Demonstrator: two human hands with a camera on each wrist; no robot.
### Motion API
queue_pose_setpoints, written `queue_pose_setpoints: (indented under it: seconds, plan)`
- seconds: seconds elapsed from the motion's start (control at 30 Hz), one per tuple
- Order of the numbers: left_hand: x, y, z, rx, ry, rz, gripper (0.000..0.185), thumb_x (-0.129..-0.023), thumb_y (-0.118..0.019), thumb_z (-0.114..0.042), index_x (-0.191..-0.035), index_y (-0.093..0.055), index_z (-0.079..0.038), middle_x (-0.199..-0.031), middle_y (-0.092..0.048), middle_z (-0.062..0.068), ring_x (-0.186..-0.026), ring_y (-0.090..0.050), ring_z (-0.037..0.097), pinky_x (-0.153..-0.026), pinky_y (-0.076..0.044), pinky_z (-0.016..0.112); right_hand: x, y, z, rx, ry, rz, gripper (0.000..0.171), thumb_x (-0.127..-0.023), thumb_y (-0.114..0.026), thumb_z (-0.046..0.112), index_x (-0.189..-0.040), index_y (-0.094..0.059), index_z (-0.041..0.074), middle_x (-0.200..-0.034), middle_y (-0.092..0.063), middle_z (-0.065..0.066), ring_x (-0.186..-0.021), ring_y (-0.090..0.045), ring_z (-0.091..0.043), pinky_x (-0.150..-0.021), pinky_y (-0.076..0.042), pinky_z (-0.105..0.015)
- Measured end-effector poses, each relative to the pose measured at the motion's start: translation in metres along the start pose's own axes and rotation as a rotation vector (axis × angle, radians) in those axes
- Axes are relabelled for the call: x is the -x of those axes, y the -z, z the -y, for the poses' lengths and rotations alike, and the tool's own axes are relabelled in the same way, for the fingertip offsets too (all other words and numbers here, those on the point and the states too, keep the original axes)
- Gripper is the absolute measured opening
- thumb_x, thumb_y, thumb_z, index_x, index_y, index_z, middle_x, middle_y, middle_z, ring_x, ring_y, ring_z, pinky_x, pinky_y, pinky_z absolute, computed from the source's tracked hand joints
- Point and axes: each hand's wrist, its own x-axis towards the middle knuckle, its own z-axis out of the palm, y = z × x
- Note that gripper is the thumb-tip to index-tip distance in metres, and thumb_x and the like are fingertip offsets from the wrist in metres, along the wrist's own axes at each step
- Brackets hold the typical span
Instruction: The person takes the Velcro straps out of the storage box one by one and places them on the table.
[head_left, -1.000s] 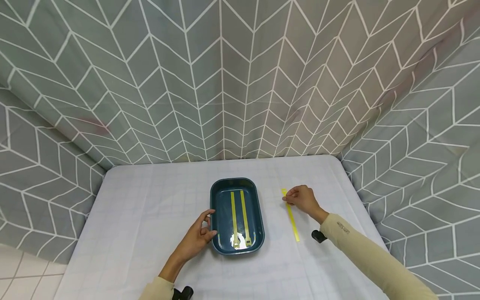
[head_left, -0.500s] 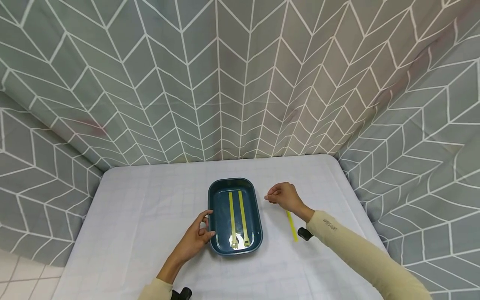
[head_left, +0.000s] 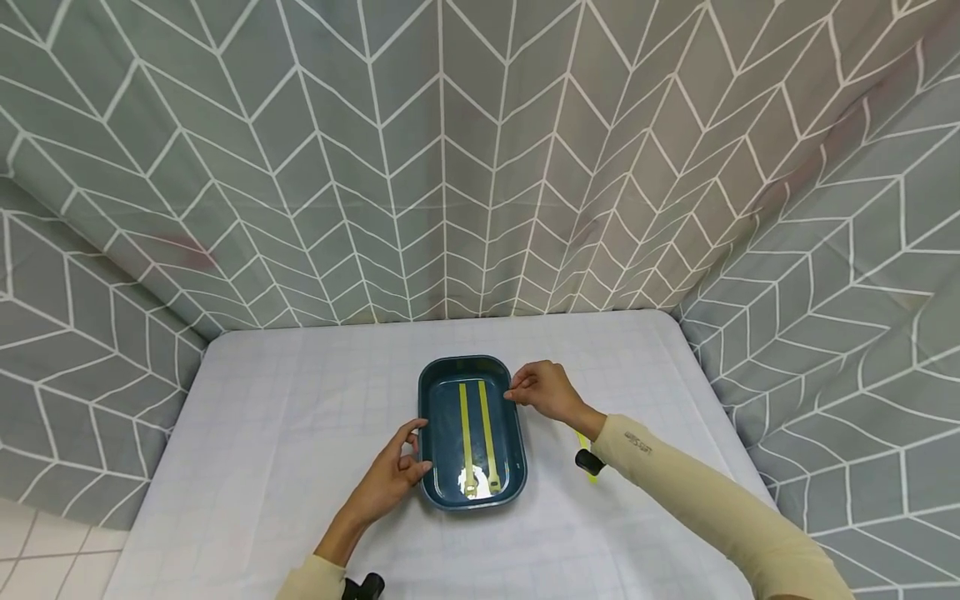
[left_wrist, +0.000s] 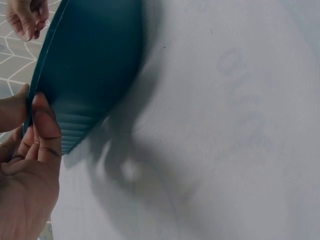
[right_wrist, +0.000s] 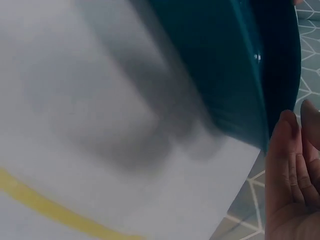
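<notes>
A dark teal tray (head_left: 444,437) stands on the white-covered table. Two yellow straps (head_left: 467,433) with slotted ends lie side by side inside it, lengthwise. My left hand (head_left: 384,483) pinches the tray's left rim, thumb and fingers on either side of it in the left wrist view. At the upper right rim is my right hand (head_left: 547,392), its fingers loosely bent and thumb slightly apart, nothing visible between them. Whether it touches the rim I cannot tell. Another yellow strap (right_wrist: 60,212) lies on the cloth right of the tray, partly hidden by my right forearm in the head view.
A white cloth (head_left: 315,392) covers the table. Grey curtains (head_left: 480,167) with white zigzag lines hang behind it and at both sides. Dark wrist cameras (head_left: 588,461) sit under both sleeves. Pale floor tiles (head_left: 56,542) show at lower left.
My right hand has moved left from the loose yellow strap to the tray's right rim, leaving that strap on the table. My left hand stays on the left rim.
</notes>
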Motion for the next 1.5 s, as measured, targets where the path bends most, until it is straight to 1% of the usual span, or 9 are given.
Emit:
queue_pose_setpoints:
  seconds: [0.17,0.33,0.5,0.6,0.8,0.97,1.1,1.3,1.5]
  plan:
    - [0.001,0.000,-0.001,-0.005,0.003,0.008,0.064,-0.096,-0.063,-0.001,-0.151,-0.034,-0.011,-0.109,-0.044,0.013,-0.060,-0.044,0.006,-0.064,-0.039,0.021,-0.005,-0.006,0.009,0.057,0.073,0.019,0.012,-0.083,-0.082,0.012,-0.087,-0.072,0.006,-0.079,-0.072,-0.004,-0.071,-0.066,-0.010,-0.064,-0.051,-0.025]
    - [0.002,0.001,0.000,-0.001,0.003,0.003,0.064,-0.095,-0.063,-0.001,-0.151,-0.034,-0.011,-0.109,-0.045,0.014,-0.059,-0.044,0.006,-0.063,-0.039,0.021,-0.011,-0.017,0.014,0.112,0.150,0.052,0.010,-0.083,-0.081,0.010,-0.088,-0.073,0.006,-0.081,-0.073,-0.004,-0.072,-0.067,-0.010,-0.066,-0.052,-0.024]
    - [0.003,0.001,0.000,0.001,0.008,0.001,0.064,-0.095,-0.063,0.000,-0.151,-0.034,-0.011,-0.107,-0.045,0.012,-0.059,-0.043,0.006,-0.063,-0.039,0.021,-0.014,-0.027,0.017,0.122,0.202,0.123,0.015,-0.083,-0.080,0.008,-0.093,-0.073,0.000,-0.084,-0.075,-0.008,-0.072,-0.069,-0.013,-0.064,-0.053,-0.023]
    - [0.003,0.001,0.001,0.005,0.017,0.001,0.064,-0.096,-0.063,-0.001,-0.151,-0.034,-0.011,-0.106,-0.045,0.012,-0.059,-0.043,0.006,-0.062,-0.039,0.021,-0.015,-0.033,0.019,0.119,0.222,0.177,0.019,-0.083,-0.080,0.006,-0.098,-0.073,-0.003,-0.089,-0.075,-0.011,-0.077,-0.072,-0.015,-0.067,-0.054,-0.021]
    - [0.003,0.002,0.001,0.018,0.018,0.002,0.063,-0.096,-0.063,-0.001,-0.151,-0.034,-0.011,-0.107,-0.044,0.012,-0.060,-0.045,0.006,-0.063,-0.039,0.021,-0.018,-0.040,0.024,0.175,0.243,0.257,0.025,-0.082,-0.082,0.007,-0.103,-0.072,-0.003,-0.094,-0.074,-0.012,-0.082,-0.071,-0.018,-0.073,-0.056,-0.025]
    - [0.003,0.002,0.001,0.018,0.016,0.007,0.063,-0.096,-0.063,-0.001,-0.151,-0.034,-0.011,-0.107,-0.045,0.015,-0.060,-0.046,0.007,-0.063,-0.039,0.021,-0.020,-0.044,0.027,0.288,0.317,0.349,0.031,-0.082,-0.082,0.008,-0.109,-0.071,-0.001,-0.105,-0.073,-0.015,-0.092,-0.070,-0.024,-0.081,-0.057,-0.032]
    - [0.002,0.003,0.002,0.020,0.009,0.011,0.064,-0.096,-0.063,-0.001,-0.152,-0.034,-0.011,-0.106,-0.044,0.014,-0.060,-0.046,0.007,-0.064,-0.040,0.021,-0.024,-0.046,0.030,0.369,0.385,0.432,0.035,-0.081,-0.083,0.009,-0.113,-0.071,0.002,-0.112,-0.072,-0.010,-0.099,-0.069,-0.025,-0.087,-0.055,-0.035]
    - [0.002,0.003,0.003,0.021,-0.020,0.016,0.063,-0.095,-0.063,0.000,-0.151,-0.034,-0.009,-0.105,-0.044,0.012,-0.060,-0.046,0.006,-0.064,-0.040,0.021,-0.029,-0.050,0.033,0.518,0.463,0.568,0.033,-0.084,-0.082,0.015,-0.115,-0.072,0.010,-0.116,-0.070,-0.001,-0.109,-0.066,-0.019,-0.094,-0.052,-0.031]
    - [0.001,0.003,0.002,0.038,-0.057,0.025,0.063,-0.095,-0.063,0.001,-0.150,-0.032,-0.006,-0.105,-0.045,0.015,-0.058,-0.043,0.007,-0.062,-0.038,0.021,-0.033,-0.058,0.036,0.719,0.573,0.651,0.026,-0.084,-0.082,0.021,-0.109,-0.074,0.019,-0.114,-0.070,0.006,-0.112,-0.062,-0.011,-0.098,-0.050,-0.030]
